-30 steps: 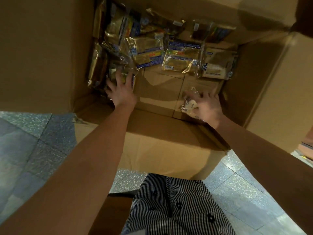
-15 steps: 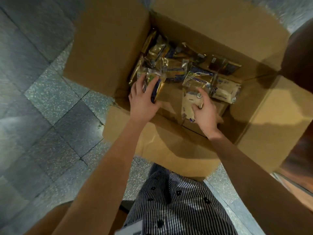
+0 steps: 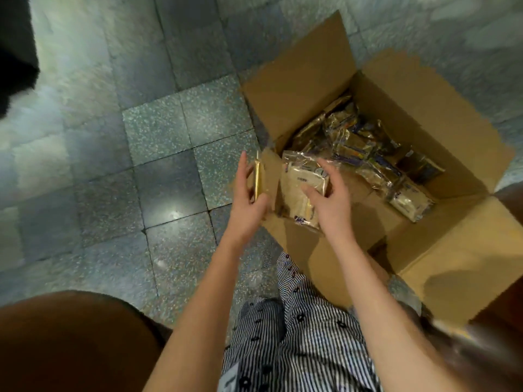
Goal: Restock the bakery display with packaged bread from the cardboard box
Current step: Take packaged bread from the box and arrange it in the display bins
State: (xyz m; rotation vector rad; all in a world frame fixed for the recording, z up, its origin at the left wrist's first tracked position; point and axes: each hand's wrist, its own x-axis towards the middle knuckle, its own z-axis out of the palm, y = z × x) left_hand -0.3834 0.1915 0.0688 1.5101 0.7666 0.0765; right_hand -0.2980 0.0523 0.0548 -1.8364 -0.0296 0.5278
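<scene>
Both grips closed: left hand [image 3: 249,200] pinches a gold packet [image 3: 258,176] edge-on; right hand [image 3: 329,203] curls round a bread packet [image 3: 300,188], over the 8 o'clock corner of the box [image 3: 297,89]. Probably light, squashable, slick film; hold the edges gently.

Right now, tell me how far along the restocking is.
Done: the cardboard box stands open on the floor, part of its bottom bare. In hand: the left hand grips a gold packet edge-on, the right hand holds a pale packet. Left: many packets lie in the box; the display is out of view, so nothing shows shelved.
</scene>
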